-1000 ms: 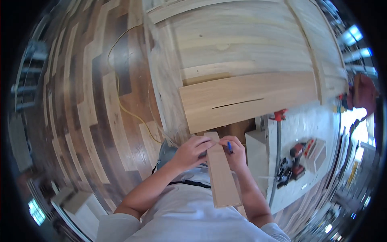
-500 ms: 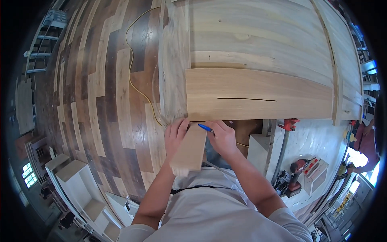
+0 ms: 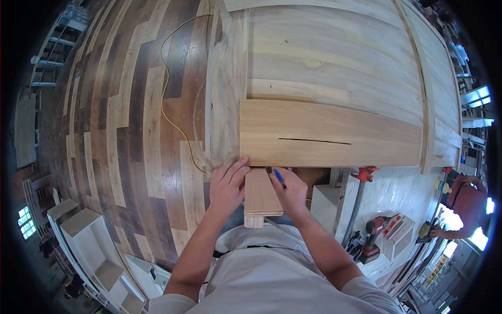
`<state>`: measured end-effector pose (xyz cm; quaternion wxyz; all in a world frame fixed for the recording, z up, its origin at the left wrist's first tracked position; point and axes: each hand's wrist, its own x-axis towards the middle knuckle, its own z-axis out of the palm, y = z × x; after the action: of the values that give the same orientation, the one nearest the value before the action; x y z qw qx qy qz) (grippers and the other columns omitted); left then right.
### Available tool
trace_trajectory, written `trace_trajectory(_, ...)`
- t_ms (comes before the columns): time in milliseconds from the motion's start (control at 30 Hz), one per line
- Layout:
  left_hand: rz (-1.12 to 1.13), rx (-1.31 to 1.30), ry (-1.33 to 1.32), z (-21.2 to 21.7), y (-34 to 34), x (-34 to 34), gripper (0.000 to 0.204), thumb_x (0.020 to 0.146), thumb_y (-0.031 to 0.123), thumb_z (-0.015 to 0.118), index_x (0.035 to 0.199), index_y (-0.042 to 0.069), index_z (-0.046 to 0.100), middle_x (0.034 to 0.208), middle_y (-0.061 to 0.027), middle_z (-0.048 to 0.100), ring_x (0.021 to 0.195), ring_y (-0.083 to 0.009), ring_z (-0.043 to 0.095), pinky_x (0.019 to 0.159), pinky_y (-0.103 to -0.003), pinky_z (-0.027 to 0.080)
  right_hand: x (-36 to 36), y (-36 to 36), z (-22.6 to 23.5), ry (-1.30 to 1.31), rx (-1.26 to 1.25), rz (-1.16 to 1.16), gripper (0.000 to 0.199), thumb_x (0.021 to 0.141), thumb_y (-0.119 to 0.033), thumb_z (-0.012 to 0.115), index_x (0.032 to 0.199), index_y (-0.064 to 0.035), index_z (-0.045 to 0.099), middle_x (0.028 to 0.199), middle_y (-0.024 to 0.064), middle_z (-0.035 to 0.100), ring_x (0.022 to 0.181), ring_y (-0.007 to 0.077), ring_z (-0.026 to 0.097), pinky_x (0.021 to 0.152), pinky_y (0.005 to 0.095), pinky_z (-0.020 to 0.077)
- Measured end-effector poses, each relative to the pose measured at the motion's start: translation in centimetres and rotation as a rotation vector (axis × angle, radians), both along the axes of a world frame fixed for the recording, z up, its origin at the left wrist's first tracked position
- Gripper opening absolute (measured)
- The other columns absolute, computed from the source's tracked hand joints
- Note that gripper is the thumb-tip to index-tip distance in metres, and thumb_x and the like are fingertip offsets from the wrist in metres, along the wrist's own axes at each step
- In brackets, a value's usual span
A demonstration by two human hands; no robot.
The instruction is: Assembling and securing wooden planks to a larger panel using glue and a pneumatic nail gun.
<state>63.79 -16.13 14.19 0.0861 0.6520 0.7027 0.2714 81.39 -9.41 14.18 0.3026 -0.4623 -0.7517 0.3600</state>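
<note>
A short wooden plank (image 3: 261, 189) stretches from the near edge of a long, light-brown board (image 3: 324, 123) toward my body. Its stepped end faces me. My left hand (image 3: 228, 187) grips the plank along its left side, fingers together, one fingertip reaching the long board's edge. On the other side, my right hand (image 3: 291, 193) pinches a blue pen (image 3: 279, 178), with its tip down at the plank's right edge near the long board. A narrow dark slot runs along the middle of the long board.
The long board lies on a wide wooden panel (image 3: 334, 52). To the right are a red clamp (image 3: 365, 174), a red-and-black cordless drill (image 3: 373, 238) and a white worktop (image 3: 395, 193). A yellow cord (image 3: 166, 78) crosses the plank floor. A person (image 3: 465, 204) stands at far right.
The plank's near end has swung to the right, so it lies straighter. My right hand and the pen have shifted to the right along it. The whole view has moved slightly.
</note>
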Motion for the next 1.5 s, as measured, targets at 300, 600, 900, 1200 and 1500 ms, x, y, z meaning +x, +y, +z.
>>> trace_trajectory(300,0.002,0.019,0.016,-0.8,0.2,0.1,0.034,0.069,0.013,0.072,0.101,0.012,0.062,0.120,-0.0015,0.060,0.101,-0.0223,0.056,0.083,-0.037,0.043,-2.5,12.3,3.3,-0.313,0.357,0.171,0.032,0.082,-0.011,0.066,0.113,-0.0070,0.062,0.124,0.0128,0.055,0.118,0.0332,0.050,0.102,0.0472,0.0377)
trace_trajectory(600,0.016,0.014,-0.035,-0.4,0.4,-0.3,0.033,0.068,0.012,0.073,0.100,0.012,0.063,0.115,-0.0014,0.061,0.099,-0.0218,0.058,0.081,-0.035,0.044,-4.2,14.5,1.1,-0.393,0.265,0.321,0.039,0.077,-0.009,0.065,0.116,-0.0102,0.063,0.119,0.0084,0.056,0.115,0.0277,0.050,0.103,0.0452,0.0366)
trace_trajectory(900,0.007,0.033,-0.028,-0.4,0.4,-0.4,0.033,0.064,0.010,0.074,0.096,0.012,0.064,0.111,-0.0012,0.062,0.096,-0.0214,0.059,0.079,-0.034,0.046,-4.2,14.3,1.3,-0.373,0.307,0.342,0.042,0.072,-0.004,0.065,0.112,-0.0121,0.067,0.111,0.0062,0.058,0.107,0.0258,0.054,0.097,0.0413,0.0396)
trace_trajectory(1200,0.015,-0.017,-0.044,0.4,0.7,-0.2,0.025,0.072,0.008,0.062,0.096,0.010,0.065,0.112,-0.0045,0.062,0.095,-0.0259,0.059,0.081,-0.037,0.048,-4.0,14.3,1.7,-0.406,0.282,0.366,0.047,0.071,-0.003,0.068,0.117,-0.0138,0.066,0.114,0.0087,0.056,0.109,0.0289,0.052,0.095,0.0418,0.0411)
trace_trajectory(1500,0.017,-0.001,-0.104,-0.3,0.8,-0.9,0.032,0.060,0.008,0.073,0.090,0.012,0.062,0.111,-0.0009,0.061,0.092,-0.0222,0.058,0.079,-0.035,0.047,-3.9,14.5,1.4,-0.436,0.294,0.378,0.049,0.072,-0.002,0.066,0.117,-0.0209,0.068,0.118,0.0087,0.056,0.110,0.0287,0.052,0.097,0.0417,0.0401)
